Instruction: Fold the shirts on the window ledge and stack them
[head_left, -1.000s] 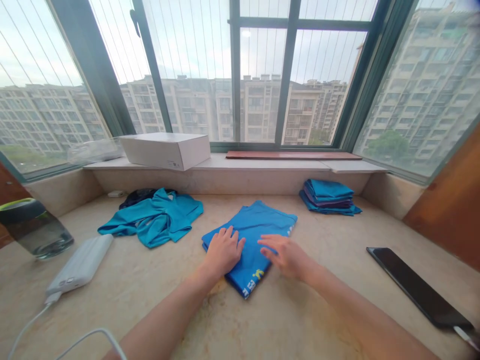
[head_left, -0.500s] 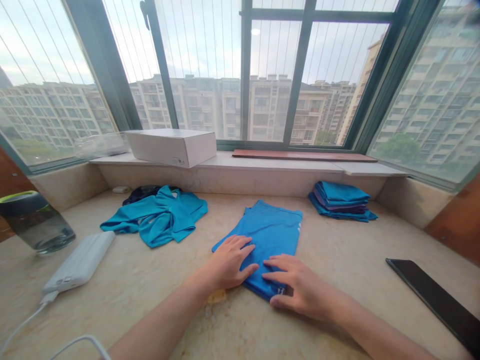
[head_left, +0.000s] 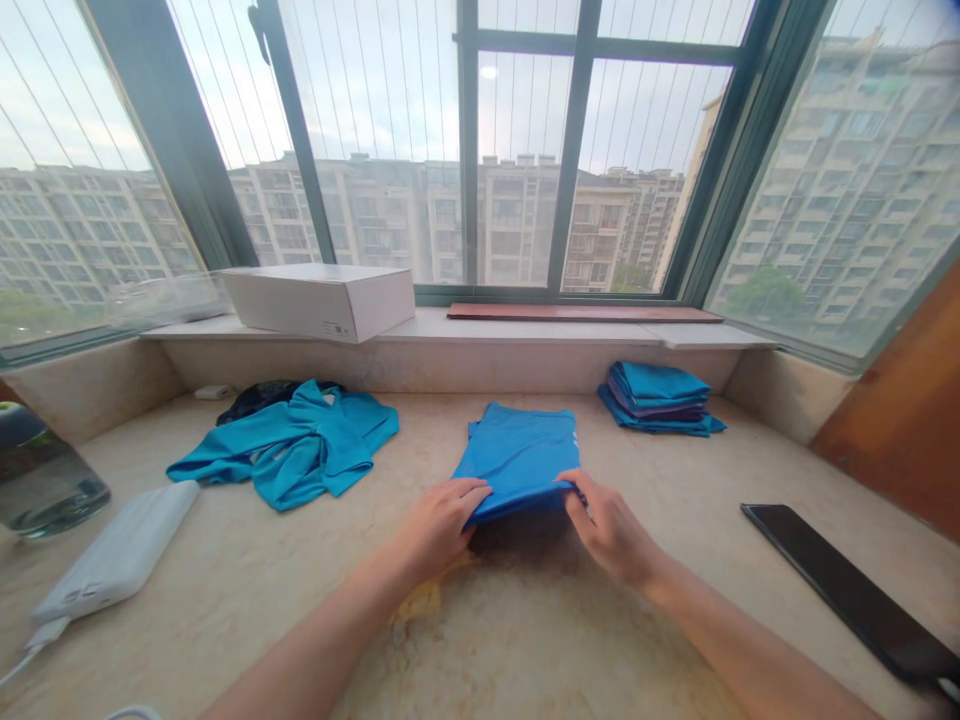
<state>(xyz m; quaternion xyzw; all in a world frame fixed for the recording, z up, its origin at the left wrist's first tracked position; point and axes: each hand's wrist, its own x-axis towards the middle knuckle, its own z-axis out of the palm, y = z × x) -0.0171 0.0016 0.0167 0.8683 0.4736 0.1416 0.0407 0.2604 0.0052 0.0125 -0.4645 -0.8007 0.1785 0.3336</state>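
Observation:
A blue garment (head_left: 521, 448), folded flat with small white marks along its right edge, lies in front of me; its exact kind does not show. My left hand (head_left: 450, 515) pinches its near left corner, and my right hand (head_left: 604, 525) grips the near right corner. Between them the near edge is lifted off the counter, with a shadow beneath it. The far part still rests on the stone surface. To the left is a crumpled teal garment (head_left: 300, 440) on top of a dark cloth (head_left: 259, 398). A stack of folded clothes (head_left: 660, 398) sits at the back right.
A water bottle (head_left: 49, 480) and a white power bank (head_left: 120, 550) with a cable stand on the left of the counter (head_left: 480, 640). A black phone (head_left: 847, 590) lies on the right. On the window sill are a white box (head_left: 315, 300) and a reddish board (head_left: 585, 313).
Both hands lay flat on the blue garment before; now they grip its near corners and the near edge has come up. The view has shifted slightly to the right.

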